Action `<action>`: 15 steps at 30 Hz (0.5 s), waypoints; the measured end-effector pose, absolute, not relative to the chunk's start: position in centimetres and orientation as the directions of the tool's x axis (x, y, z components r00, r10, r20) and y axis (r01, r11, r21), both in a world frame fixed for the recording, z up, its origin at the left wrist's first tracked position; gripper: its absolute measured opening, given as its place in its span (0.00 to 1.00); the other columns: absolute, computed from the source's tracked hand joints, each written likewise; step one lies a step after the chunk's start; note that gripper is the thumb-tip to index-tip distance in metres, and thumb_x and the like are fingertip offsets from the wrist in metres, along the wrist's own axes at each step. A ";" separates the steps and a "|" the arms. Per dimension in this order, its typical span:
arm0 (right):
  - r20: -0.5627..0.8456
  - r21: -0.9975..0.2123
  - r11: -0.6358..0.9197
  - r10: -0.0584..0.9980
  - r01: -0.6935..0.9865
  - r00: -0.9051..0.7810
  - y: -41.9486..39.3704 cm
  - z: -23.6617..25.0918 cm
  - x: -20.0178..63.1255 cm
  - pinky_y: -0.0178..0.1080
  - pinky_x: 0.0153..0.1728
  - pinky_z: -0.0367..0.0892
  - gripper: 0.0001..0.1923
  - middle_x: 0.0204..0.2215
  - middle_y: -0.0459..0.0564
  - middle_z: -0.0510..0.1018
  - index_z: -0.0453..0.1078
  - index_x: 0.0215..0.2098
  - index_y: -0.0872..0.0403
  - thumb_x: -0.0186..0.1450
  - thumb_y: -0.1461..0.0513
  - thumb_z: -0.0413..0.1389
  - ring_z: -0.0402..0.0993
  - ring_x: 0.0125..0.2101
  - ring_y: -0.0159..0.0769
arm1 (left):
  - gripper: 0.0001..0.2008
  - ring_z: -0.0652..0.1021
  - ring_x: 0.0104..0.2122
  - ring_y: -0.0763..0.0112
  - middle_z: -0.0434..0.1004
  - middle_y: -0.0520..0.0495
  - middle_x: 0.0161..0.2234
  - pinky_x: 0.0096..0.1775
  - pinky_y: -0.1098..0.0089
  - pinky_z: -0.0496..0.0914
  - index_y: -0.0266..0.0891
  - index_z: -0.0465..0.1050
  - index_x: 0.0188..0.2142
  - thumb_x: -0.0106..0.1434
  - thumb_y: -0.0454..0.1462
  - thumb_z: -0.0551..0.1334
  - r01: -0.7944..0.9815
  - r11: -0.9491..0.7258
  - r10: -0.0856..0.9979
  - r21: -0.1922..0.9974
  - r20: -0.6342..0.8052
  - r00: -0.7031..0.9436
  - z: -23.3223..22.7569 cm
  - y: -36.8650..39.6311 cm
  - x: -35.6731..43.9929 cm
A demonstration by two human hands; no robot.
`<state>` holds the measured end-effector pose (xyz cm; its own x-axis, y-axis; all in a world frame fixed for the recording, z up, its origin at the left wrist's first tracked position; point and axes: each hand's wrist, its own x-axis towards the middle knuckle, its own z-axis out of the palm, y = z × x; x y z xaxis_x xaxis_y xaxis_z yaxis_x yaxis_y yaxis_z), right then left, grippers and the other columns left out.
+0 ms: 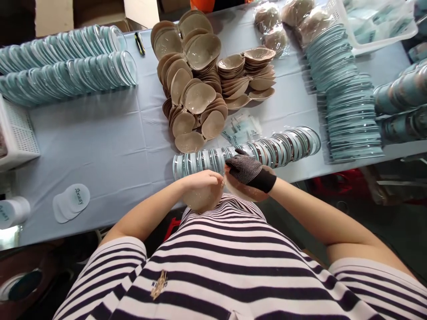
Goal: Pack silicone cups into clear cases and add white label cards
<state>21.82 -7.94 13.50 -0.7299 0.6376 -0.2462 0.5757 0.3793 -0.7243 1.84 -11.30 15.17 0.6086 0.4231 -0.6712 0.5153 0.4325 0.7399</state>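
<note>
Both hands meet at the table (100, 146) edge, close to the chest: the bare left hand (203, 178) is curled over one tan cup (200, 198) that hangs below its fingers, and the gloved right hand (248, 171) is closed on the second cup (247, 191) (mostly hidden beneath it). Just beyond them lies one row of clear lids (247, 153); two more rows (66, 66) lie far left, and one big pile of cups (193, 80) sits mid-table.
</note>
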 end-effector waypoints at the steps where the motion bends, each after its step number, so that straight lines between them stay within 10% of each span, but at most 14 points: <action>1: -0.209 -0.711 0.409 0.653 0.571 -0.728 -7.4 13.5 22.3 0.47 0.58 0.58 0.09 0.33 0.52 0.81 0.74 0.34 0.55 0.64 0.64 0.50 0.76 0.36 0.38 | 0.14 0.76 0.42 0.65 0.80 0.48 0.40 0.44 0.70 0.68 0.38 0.77 0.38 0.57 0.35 0.54 0.490 0.470 0.398 0.734 -0.672 0.625 15.2 -11.0 1.7; 4: -0.206 -0.715 0.424 0.633 0.557 -0.746 -6.1 13.8 23.3 0.46 0.57 0.59 0.10 0.35 0.52 0.81 0.74 0.37 0.55 0.64 0.64 0.50 0.76 0.38 0.38 | 0.12 0.76 0.41 0.65 0.79 0.48 0.38 0.44 0.69 0.68 0.38 0.78 0.37 0.58 0.41 0.61 0.497 0.452 0.366 0.741 -0.662 0.654 15.7 -10.3 1.6; 9: -0.404 -0.868 0.168 0.304 0.466 -0.863 -5.7 14.4 23.3 0.37 0.36 0.68 0.14 0.36 0.52 0.82 0.76 0.41 0.57 0.64 0.58 0.54 0.76 0.34 0.37 | 0.11 0.74 0.35 0.68 0.75 0.49 0.32 0.41 0.69 0.67 0.37 0.76 0.28 0.57 0.43 0.63 0.471 0.429 0.392 0.770 -0.629 0.671 16.3 -9.7 2.1; 15: -0.311 -0.950 -0.112 0.362 0.290 -0.879 -6.2 14.7 23.7 0.34 0.36 0.69 0.14 0.33 0.49 0.81 0.76 0.37 0.59 0.62 0.56 0.57 0.75 0.34 0.33 | 0.10 0.73 0.36 0.70 0.72 0.49 0.32 0.42 0.69 0.66 0.37 0.77 0.27 0.57 0.42 0.64 0.356 0.487 0.428 0.798 -0.573 0.699 17.0 -9.4 2.3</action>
